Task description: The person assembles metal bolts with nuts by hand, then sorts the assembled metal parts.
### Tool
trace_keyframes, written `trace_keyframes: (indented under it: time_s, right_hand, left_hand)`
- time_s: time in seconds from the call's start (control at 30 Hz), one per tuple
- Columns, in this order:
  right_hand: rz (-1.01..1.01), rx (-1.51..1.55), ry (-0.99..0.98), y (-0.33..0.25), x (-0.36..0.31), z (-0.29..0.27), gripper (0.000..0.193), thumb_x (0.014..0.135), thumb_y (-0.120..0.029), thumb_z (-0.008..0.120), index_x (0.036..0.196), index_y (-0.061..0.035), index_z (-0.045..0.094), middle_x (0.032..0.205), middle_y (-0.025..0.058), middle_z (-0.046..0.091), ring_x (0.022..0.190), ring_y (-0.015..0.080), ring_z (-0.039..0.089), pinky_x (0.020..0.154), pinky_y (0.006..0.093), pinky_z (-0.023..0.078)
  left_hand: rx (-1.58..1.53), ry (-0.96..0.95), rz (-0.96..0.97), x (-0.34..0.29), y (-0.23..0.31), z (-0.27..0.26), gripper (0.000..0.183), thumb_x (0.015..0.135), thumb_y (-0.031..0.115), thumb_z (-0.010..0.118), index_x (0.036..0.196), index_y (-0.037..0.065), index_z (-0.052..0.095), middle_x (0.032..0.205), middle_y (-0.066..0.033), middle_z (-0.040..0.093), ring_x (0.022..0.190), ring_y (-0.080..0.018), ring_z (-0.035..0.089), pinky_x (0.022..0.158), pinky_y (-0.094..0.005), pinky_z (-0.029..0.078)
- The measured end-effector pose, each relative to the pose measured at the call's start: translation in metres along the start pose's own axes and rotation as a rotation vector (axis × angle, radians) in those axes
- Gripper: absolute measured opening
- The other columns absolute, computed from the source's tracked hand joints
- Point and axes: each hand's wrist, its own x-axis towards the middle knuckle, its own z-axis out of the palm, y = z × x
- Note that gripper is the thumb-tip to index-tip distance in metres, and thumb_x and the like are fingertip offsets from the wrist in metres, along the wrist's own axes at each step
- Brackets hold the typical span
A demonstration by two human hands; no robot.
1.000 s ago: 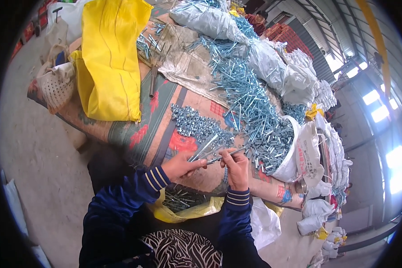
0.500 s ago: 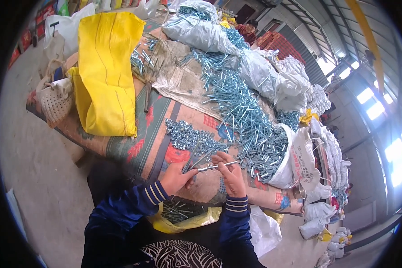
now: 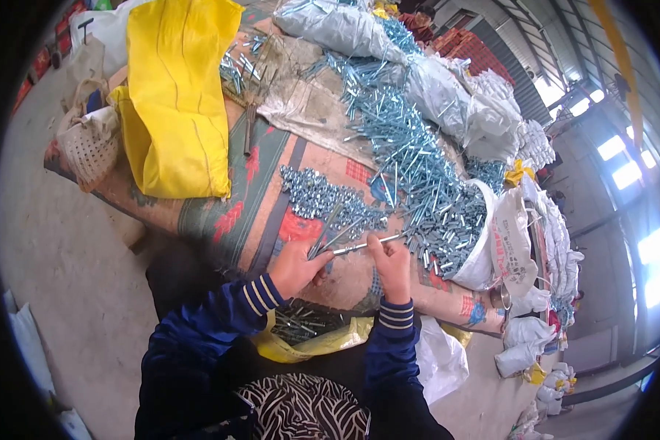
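In front of my body, my left hand [image 3: 298,270] is closed around one end of a thin metal rod [image 3: 352,248] that carries a sleeve-like thicker part. Several more thin rods [image 3: 328,229] fan up out of the same hand. My right hand [image 3: 393,270] pinches the long rod further along, and its tip sticks out to the right. Just beyond my hands a heap of small metal nuts [image 3: 323,196] lies on the patterned table cover [image 3: 211,214]. To the right is a pile of short metal sleeves [image 3: 451,238], with long threaded rods [image 3: 396,128] heaped behind it.
A yellow woven sack [image 3: 176,95] lies on the table's left, beside a dark metal bar [image 3: 249,132]. White sacks [image 3: 444,95] line the far right side. Below the near edge, an open yellow bag [image 3: 326,350] holds metal rods. A person [image 3: 418,23] is at the back.
My right hand's spread fingers have closed into a pinch on the rod. My left hand still grips its end. The whole view has shifted slightly.
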Motion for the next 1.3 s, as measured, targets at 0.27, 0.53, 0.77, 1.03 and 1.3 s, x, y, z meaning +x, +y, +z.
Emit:
trace_keyframes:
  time_s: [0.27, 0.53, 0.77, 1.03, 1.3]
  right_hand:
    - [-0.481, 0.224, 0.252, 0.011, 0.014, 0.010, 0.025, 0.090, -0.021, 0.061, 0.090, 0.0042, 0.063, 0.070, 0.0019, 0.060, 0.060, 0.0084, 0.057, 0.054, 0.0227, 0.044]
    - [-0.122, 0.220, 0.150, 0.006, 0.008, 0.018, 0.031, 0.089, -0.023, 0.064, 0.103, 0.0038, 0.062, 0.073, 0.0026, 0.062, 0.063, 0.0067, 0.054, 0.060, 0.0201, 0.042]
    - [-0.042, 0.398, -0.035, 0.014, 0.002, 0.028, 0.030, 0.084, -0.015, 0.068, 0.107, 0.0033, 0.061, 0.090, 0.0037, 0.064, 0.080, 0.0074, 0.057, 0.071, 0.0219, 0.048]
    - [-0.266, 0.451, -0.019, 0.022, 0.008, 0.020, 0.022, 0.080, -0.017, 0.072, 0.092, 0.0013, 0.067, 0.075, -0.0024, 0.060, 0.063, 0.0027, 0.048, 0.055, 0.0189, 0.038]
    - [-0.231, 0.506, -0.002, 0.024, 0.007, 0.027, 0.017, 0.079, -0.013, 0.072, 0.088, -0.0003, 0.066, 0.067, -0.0069, 0.054, 0.060, 0.0004, 0.045, 0.050, 0.0186, 0.033]
  left_hand:
    - [-0.022, 0.014, -0.037, 0.014, 0.000, -0.004, 0.018, 0.087, 0.013, 0.062, 0.096, -0.002, 0.059, 0.059, -0.0054, 0.058, 0.047, -0.0122, 0.057, 0.044, -0.0256, 0.046]
    - [-0.078, -0.003, -0.060, 0.013, -0.002, -0.005, 0.016, 0.088, 0.012, 0.061, 0.097, -0.001, 0.057, 0.060, -0.0047, 0.058, 0.049, -0.0117, 0.056, 0.043, -0.0245, 0.045]
    - [0.239, 0.082, 0.055, 0.005, 0.001, 0.001, 0.015, 0.088, 0.013, 0.061, 0.091, -0.001, 0.059, 0.059, -0.0034, 0.057, 0.049, -0.0101, 0.056, 0.043, -0.0245, 0.044]
    - [0.311, 0.055, 0.155, 0.007, 0.000, 0.009, 0.014, 0.088, 0.014, 0.061, 0.088, 0.000, 0.061, 0.057, -0.0039, 0.056, 0.047, -0.0107, 0.054, 0.044, -0.0247, 0.041]
    - [0.420, 0.066, 0.265, 0.002, 0.001, 0.006, 0.012, 0.088, 0.014, 0.060, 0.086, 0.001, 0.060, 0.058, -0.0082, 0.055, 0.050, -0.0189, 0.056, 0.048, -0.0299, 0.041]
